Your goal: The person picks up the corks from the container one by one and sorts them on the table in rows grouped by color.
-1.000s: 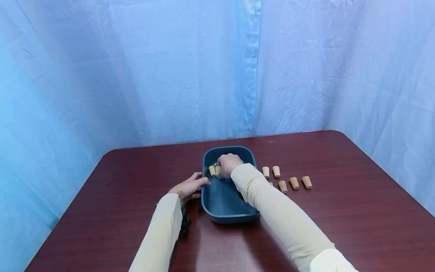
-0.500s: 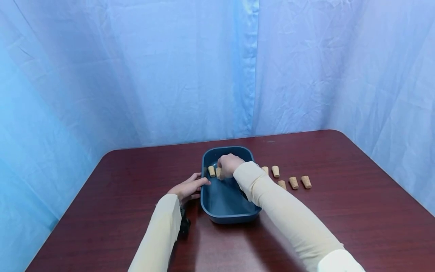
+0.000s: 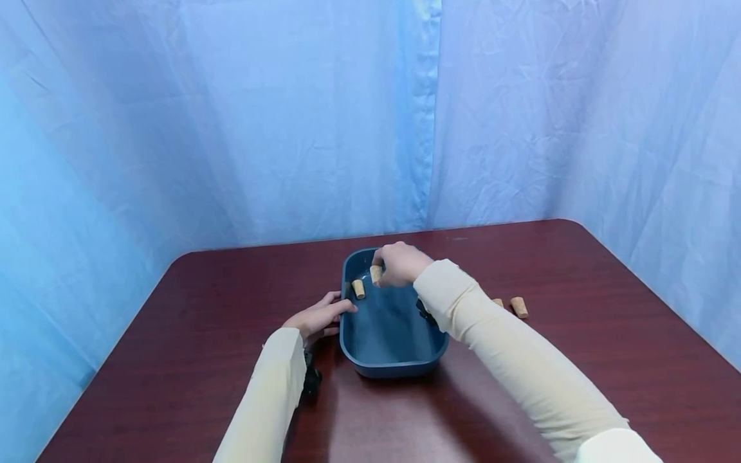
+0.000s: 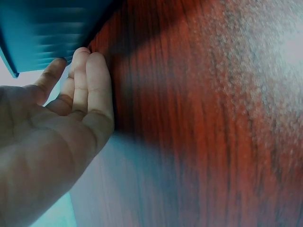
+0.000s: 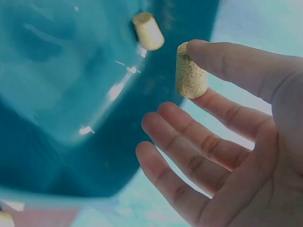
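A dark blue rectangular tub stands on the table in the head view. My right hand is over the tub's far half, pinching a tapered cork stopper between thumb and index finger; the other fingers spread away from it in the right wrist view. One more cork stopper lies on the tub floor by the left wall. At the tub's left side, my left hand rests with its thumb at the rim. Its fingers are fairly straight, tips against the outer wall low down.
On the dark red wooden table, a cork stopper lies right of the tub, with part of another cork showing beside it. The right sleeve hides the table behind it. Light blue curtains hang behind.
My right hand has lifted a cork stopper off the tub floor, moving up and slightly away. The right forearm now covers more corks on the table. My left hand stays put.
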Available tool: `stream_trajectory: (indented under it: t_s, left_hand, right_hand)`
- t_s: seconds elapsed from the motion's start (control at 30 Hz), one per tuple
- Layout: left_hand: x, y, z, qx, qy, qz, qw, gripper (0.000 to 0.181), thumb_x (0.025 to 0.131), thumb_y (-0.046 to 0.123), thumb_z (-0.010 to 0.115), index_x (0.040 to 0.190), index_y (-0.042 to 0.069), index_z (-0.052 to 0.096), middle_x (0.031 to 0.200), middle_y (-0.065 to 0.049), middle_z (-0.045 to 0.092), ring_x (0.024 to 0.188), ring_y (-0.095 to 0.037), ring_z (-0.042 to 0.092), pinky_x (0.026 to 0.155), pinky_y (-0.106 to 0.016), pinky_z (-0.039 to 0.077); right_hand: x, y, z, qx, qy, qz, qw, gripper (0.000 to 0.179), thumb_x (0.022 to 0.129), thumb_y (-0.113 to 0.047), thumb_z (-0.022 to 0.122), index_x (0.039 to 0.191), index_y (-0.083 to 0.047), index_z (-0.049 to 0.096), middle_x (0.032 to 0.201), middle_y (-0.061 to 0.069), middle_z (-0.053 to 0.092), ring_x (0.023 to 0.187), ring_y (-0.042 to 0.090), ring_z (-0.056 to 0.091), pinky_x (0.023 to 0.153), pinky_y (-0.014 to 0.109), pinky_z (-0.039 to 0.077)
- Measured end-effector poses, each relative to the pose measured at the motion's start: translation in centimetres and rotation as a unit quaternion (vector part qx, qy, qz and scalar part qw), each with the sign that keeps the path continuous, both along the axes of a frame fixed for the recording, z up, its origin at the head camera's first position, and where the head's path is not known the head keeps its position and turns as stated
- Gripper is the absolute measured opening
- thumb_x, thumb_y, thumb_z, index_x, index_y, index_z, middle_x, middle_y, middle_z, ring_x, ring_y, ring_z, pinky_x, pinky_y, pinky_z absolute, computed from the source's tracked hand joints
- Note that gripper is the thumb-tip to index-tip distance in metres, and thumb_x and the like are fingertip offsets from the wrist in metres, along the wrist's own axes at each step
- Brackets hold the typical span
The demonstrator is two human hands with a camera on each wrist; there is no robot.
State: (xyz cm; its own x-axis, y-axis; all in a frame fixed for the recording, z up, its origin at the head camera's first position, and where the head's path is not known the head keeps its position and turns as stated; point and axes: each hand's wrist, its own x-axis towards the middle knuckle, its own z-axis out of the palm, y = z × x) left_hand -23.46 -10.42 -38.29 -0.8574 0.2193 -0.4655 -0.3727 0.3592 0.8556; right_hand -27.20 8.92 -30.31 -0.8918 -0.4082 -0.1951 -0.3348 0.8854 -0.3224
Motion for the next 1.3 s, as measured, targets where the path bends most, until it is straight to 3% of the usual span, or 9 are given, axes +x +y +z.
stream_trajectory:
  t_s: [0.17, 0.4, 0.57, 0.87, 1.3]
  left_hand:
    - [-0.1, 0.2, 0.1, 0.003, -0.005, -0.004, 1.0000, 0.076, 0.094, 0.030, 0.060, 0.158, 0.007, 0.025, 0.153, -0.023, 0.038, 0.137, -0.038, 0.042, 0.114, -0.051, 0.037]
    - [-0.1, 0.1, 0.0, 0.011, -0.003, -0.006, 0.9999, 0.077, 0.094, 0.030, 0.061, 0.158, 0.008, 0.025, 0.155, -0.023, 0.036, 0.139, -0.038, 0.040, 0.115, -0.052, 0.036]
    - [-0.1, 0.1, 0.0, 0.010, -0.006, -0.014, 0.9998, 0.078, 0.095, 0.030, 0.060, 0.159, 0.008, 0.022, 0.157, -0.022, 0.033, 0.142, -0.038, 0.036, 0.115, -0.050, 0.036]
    - [0.0, 0.2, -0.1, 0.010, -0.007, -0.012, 0.9998, 0.077, 0.095, 0.029, 0.062, 0.158, 0.008, 0.023, 0.155, -0.021, 0.035, 0.141, -0.038, 0.037, 0.115, -0.051, 0.035]
    - [0.0, 0.0, -0.4, 0.014, -0.009, -0.012, 0.9998, 0.077, 0.096, 0.029, 0.061, 0.158, 0.008, 0.022, 0.155, -0.021, 0.035, 0.140, -0.038, 0.038, 0.115, -0.052, 0.036]
  right_hand:
    - [0.0, 1.7, 1.2, -0.008, 0.012, 0.005, 0.9999, 0.040, 0.096, -0.022, 0.073, 0.131, -0.005, 0.065, 0.117, 0.014, 0.065, 0.098, 0.025, 0.062, 0.085, 0.040, 0.056]
    - [0.0, 5.0, 2.2, -0.016, 0.008, -0.002, 0.9998, 0.043, 0.098, -0.021, 0.070, 0.138, -0.005, 0.060, 0.133, 0.021, 0.060, 0.122, 0.036, 0.056, 0.095, 0.048, 0.051]
    - [-0.3, 7.6, 2.4, -0.035, 0.013, -0.012, 0.9992, 0.042, 0.098, -0.019, 0.069, 0.137, -0.003, 0.060, 0.129, 0.022, 0.062, 0.121, 0.038, 0.056, 0.095, 0.050, 0.051]
    - [-0.6, 12.3, 1.7, -0.049, 0.013, -0.020, 0.9985, 0.040, 0.097, -0.015, 0.069, 0.132, 0.003, 0.061, 0.121, 0.024, 0.066, 0.117, 0.041, 0.060, 0.095, 0.054, 0.050]
    - [-0.4, 17.3, -1.2, -0.043, 0.001, -0.045, 0.9981, 0.038, 0.094, -0.008, 0.068, 0.129, 0.006, 0.060, 0.113, 0.023, 0.067, 0.108, 0.042, 0.062, 0.083, 0.050, 0.052]
